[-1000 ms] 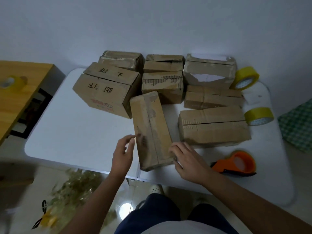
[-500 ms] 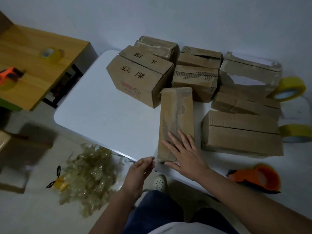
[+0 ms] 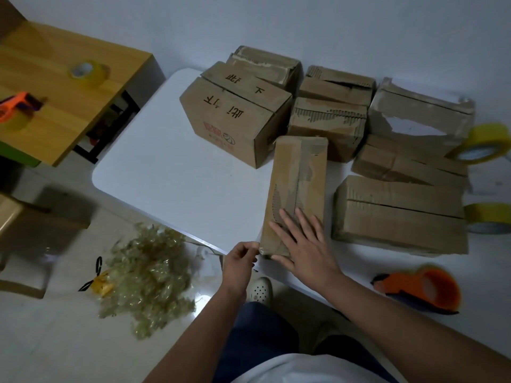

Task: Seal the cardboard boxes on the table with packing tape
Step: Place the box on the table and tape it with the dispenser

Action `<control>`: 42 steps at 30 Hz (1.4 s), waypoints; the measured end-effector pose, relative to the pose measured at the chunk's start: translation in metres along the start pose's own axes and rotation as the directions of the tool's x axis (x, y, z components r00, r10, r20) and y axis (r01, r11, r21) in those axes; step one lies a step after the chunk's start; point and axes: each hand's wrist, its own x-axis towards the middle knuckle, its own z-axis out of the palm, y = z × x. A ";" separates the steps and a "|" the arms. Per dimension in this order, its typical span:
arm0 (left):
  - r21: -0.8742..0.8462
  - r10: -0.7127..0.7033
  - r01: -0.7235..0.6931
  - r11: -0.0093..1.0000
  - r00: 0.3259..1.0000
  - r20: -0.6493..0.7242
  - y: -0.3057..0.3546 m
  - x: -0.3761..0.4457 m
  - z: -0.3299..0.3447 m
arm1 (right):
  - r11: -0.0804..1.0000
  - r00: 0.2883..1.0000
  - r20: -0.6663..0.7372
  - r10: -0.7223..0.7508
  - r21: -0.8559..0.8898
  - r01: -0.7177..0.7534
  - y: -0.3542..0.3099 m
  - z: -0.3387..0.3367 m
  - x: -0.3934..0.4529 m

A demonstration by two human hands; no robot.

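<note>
White table [image 3: 171, 172] sits by a pale wall, with a wooden desk [image 3: 55, 106] to its left. Near the front edge of the table lies a long narrow box [image 3: 300, 172], pointing from front to back. The right hand [image 3: 304, 244] lies flat on the near end of it, fingers straight, pressing it down. The left hand [image 3: 239, 262] is at the near left corner of that box, fingers curled as if pinching something thin there; I cannot tell what. The 2 hands are close but not touching.

Behind and to the right sit about 7 more boxes, the biggest being a box with writing [image 3: 235, 114] toward the back. A wide box [image 3: 398, 217] near the right edge shows an open slit on top, so it looks unsealed. An orange tape dispenser [image 3: 423, 290] waits at the front right edge, with nobody holding it. 2 yellow tape rolls [image 3: 482, 145] rest at the right edge. Most of the job looks left to do.
</note>
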 end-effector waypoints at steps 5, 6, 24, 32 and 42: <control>0.052 0.005 -0.007 0.999 0.999 0.036 -0.004 0.001 0.004 | 1.000 1.000 0.005 0.010 0.004 -0.010 -0.001 -0.001 0.000; 0.048 0.001 -0.003 0.999 0.999 0.042 -0.005 0.003 0.003 | 1.000 1.000 0.003 0.011 0.006 -0.011 -0.001 -0.002 0.000; 0.531 0.253 -0.391 0.752 0.915 0.315 0.015 -0.014 -0.014 | 1.000 0.999 0.030 0.024 0.012 -0.024 -0.003 -0.006 0.001; 0.638 0.327 -0.742 0.205 0.667 0.670 0.039 0.028 -0.040 | 1.000 0.998 0.054 0.018 0.024 -0.020 -0.002 -0.007 0.001; 0.434 0.291 -0.889 -0.143 0.381 0.878 0.061 0.079 -0.036 | 0.998 0.994 0.110 0.016 0.050 -0.022 -0.001 -0.008 0.003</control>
